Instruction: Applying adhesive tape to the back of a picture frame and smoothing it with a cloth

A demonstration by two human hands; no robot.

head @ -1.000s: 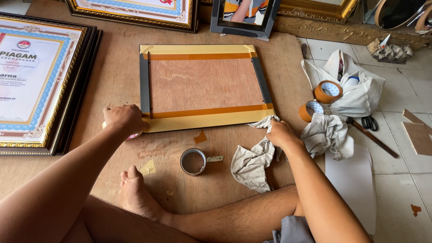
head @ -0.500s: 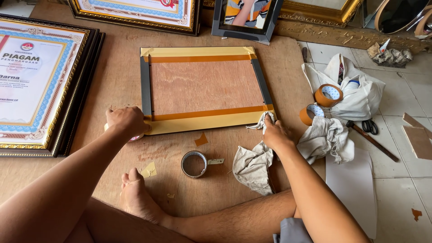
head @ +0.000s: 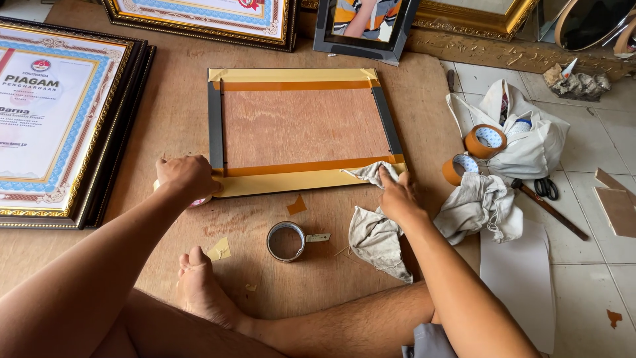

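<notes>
A picture frame point(head: 301, 129) lies face down on a brown board, its plywood back showing. Brown-yellow tape runs along its top and bottom edges. My left hand point(head: 187, 178) is closed over a tape roll point(head: 199, 201) at the frame's lower left corner; only a sliver of the roll shows. My right hand point(head: 397, 195) presses a grey rag point(head: 374, 232) against the taped lower right corner, and the rest of the rag trails toward me.
Framed certificates lie at left point(head: 59, 119) and top point(head: 199, 16), a photo frame point(head: 364, 26) at the back. A metal ring point(head: 286, 240) sits near my bare foot point(head: 202, 288). To the right are tape rolls point(head: 485, 140), a white bag point(head: 530, 142), crumpled cloth point(head: 487, 209), scissors point(head: 546, 187) and a white sheet point(head: 517, 272).
My right hand has slid slightly left and up along the frame's bottom edge, taking the rag with it. The left hand has stayed at the lower left corner.
</notes>
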